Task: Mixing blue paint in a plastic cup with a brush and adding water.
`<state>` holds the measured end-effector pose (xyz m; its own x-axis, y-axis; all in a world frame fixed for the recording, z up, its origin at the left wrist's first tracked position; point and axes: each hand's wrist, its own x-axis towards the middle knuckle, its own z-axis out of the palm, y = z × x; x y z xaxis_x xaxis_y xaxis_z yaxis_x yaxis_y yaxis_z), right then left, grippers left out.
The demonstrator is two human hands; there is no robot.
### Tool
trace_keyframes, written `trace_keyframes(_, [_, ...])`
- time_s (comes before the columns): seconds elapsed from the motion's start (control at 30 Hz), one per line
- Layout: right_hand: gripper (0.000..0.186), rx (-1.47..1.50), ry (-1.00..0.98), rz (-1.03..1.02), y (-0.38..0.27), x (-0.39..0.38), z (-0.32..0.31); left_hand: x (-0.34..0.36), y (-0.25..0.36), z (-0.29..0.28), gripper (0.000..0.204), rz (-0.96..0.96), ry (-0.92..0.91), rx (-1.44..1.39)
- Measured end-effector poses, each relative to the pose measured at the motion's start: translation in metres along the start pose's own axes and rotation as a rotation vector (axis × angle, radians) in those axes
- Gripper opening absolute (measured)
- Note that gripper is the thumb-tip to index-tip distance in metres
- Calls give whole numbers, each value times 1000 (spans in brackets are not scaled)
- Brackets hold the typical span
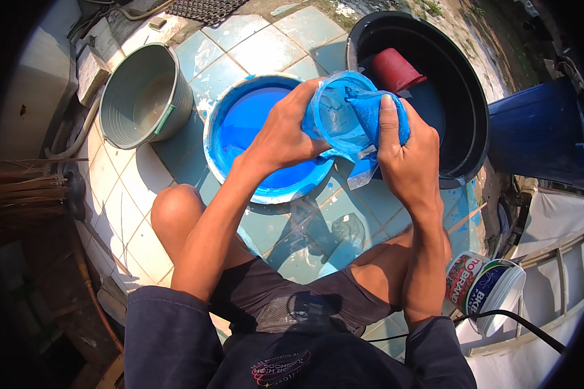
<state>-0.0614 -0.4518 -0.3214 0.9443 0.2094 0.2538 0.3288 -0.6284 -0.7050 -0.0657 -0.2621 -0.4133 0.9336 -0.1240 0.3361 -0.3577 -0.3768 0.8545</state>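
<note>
Hands, two, bare: both raised and set apart, one on either side of a clear tub [336, 113]. What do I enter for each from my remote station?

"Left hand [289, 126]: clamped around the tub's left side, thumb below. Right hand [405, 152]: closed on a bunched blue cloth [370, 120], thumb on top, at the tub's right rim. One corner of the cloth reaches over the opening. Whether the right fingers touch the tub behind the cloth, I cannot tell."

Tub, condition?

"See-through, streaked blue inside, mouth turned up toward my camera. Item beneath, between the hands: one clear plastic flap [363, 170], smeared blue."

Items under and around the left hand?

"Basin [213, 139], one, round, pale-rimmed, under the left hand and forearm; contents, bright blue liquid [237, 123]. Bucket, grey-green [117, 97], one, left of the left hand and well apart from it; fitted with a green grip [165, 120]."

And by the right?

"Black tub [461, 110], one, wide, just beyond the right hand; inside it, a red pot [394, 70], tipped on its side. Dark blue bucket [538, 133], one, farther right. White pail [483, 288], one, printed label, lidded, tilted, beside the right forearm on its outer side."

Surface under the lot?

"Tiled floor [256, 48], pale blue and white, spotted with blue and white splashes. I have it extending beneath both hands, basin and grey-green bucket included."
</note>
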Motion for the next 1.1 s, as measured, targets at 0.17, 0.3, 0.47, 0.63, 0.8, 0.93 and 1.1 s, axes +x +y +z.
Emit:
trace_keyframes(0.17, [34,-192,-32,-52,10,-2,-6,-1,-6,16,83,3,12,-26])
trace_keyframes(0.3, [34,-282,-26,-127,18,-2,-4,-3,-5,19,80,27,59,63])
trace_keyframes(0.47, [34,-284,-38,-141,19,-3,-1,-5,-6,18,80,48,56,120])
trace_keyframes(0.63, [34,-293,-69,-154,12,-4,-3,-10,-9,22,80,102,78,39])
trace_keyframes(0.8, [33,-332,-106,-150,13,-6,-5,-15,-11,31,77,78,100,5])
trace_keyframes(0.93, [33,-357,-110,-142,15,-8,-5,-18,-11,34,76,72,89,18])
trace_keyframes(1.1, [32,-373,-131,-154,15,-8,-7,-19,-10,37,77,96,120,70])
